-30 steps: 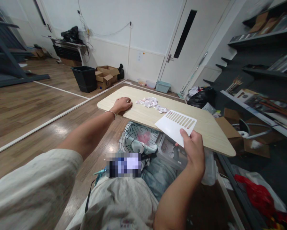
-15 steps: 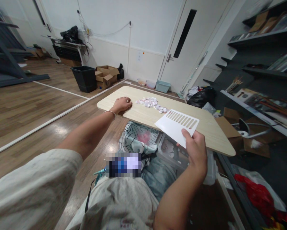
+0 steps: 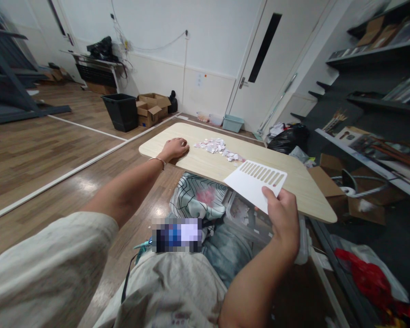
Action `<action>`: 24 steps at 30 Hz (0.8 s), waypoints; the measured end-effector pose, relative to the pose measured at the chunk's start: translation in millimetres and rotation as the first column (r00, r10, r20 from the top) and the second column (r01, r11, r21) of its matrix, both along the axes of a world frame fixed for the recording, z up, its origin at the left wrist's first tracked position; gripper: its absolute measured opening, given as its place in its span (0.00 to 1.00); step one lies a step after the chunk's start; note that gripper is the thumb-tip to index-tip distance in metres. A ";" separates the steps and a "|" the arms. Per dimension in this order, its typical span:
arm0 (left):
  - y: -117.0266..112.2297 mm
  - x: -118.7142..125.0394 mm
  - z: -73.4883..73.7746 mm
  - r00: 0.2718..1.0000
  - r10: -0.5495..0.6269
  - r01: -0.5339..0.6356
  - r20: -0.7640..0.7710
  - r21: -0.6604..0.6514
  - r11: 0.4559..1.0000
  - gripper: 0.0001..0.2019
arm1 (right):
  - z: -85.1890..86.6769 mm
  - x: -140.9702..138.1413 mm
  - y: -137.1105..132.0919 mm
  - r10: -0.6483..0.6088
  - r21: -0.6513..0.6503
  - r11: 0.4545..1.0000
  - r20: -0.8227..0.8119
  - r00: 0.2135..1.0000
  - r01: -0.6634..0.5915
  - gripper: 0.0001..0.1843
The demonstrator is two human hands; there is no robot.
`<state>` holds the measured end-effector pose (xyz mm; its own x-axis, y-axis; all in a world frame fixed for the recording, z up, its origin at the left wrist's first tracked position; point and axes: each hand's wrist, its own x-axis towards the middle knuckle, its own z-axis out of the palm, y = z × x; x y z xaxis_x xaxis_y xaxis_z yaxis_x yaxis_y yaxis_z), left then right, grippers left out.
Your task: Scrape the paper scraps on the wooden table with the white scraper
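Note:
My right hand grips one edge of a flat white scraper with a row of long slots, thumb on top and fingers underneath. The scraper is tilted over the near edge of a pale wood-look table. Resting on the table's left part is my left hand, fingers loosely bent and apart, with nothing visible in it. A scattered heap of small white and pinkish paper scraps lies between the hands, beyond the scraper. Below the table edge, a clear plastic bin holds more pale scraps, partly hidden by my right arm.
A patterned cloth and a blurred-out phone-like object are at my lap. Dark shelves and an opened cardboard box stand to the right. A black trash bin and cardboard boxes sit beyond the table.
My right hand has shifted slightly right and toward me with the scraper. My left hand stays almost where it was, and the main heap looks the same.

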<state>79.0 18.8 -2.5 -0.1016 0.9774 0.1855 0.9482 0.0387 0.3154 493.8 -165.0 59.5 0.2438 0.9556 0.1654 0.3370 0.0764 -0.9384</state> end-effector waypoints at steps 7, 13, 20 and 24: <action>-1.2 0.3 1.3 1.000 0.004 -0.004 -0.022 -0.003 1.000 0.19 | 0.0 -3.3 -0.1 0.002 0.014 1.000 -0.032 0.999 -0.002 0.17; 3.2 -4.2 -5.7 1.000 -0.018 0.018 0.006 0.044 0.999 0.26 | -6.0 -6.1 7.6 0.019 0.030 0.999 -0.028 0.999 -0.018 0.20; 8.1 -7.6 -12.9 0.993 -0.045 0.033 0.106 0.107 0.994 0.37 | -14.4 -13.0 19.9 0.033 0.039 0.999 -0.030 0.999 -0.032 0.22; 7.2 -5.7 -10.9 0.997 -0.025 0.019 0.067 0.088 0.996 0.40 | -18.2 -17.8 26.1 0.027 0.055 0.998 -0.062 0.998 -0.024 0.23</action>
<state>73.3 26.0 -13.4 -0.0953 0.9598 0.2641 0.9249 -0.0127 0.3800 476.0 -138.9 41.4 0.2311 0.9517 0.2022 0.2751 0.1354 -0.9518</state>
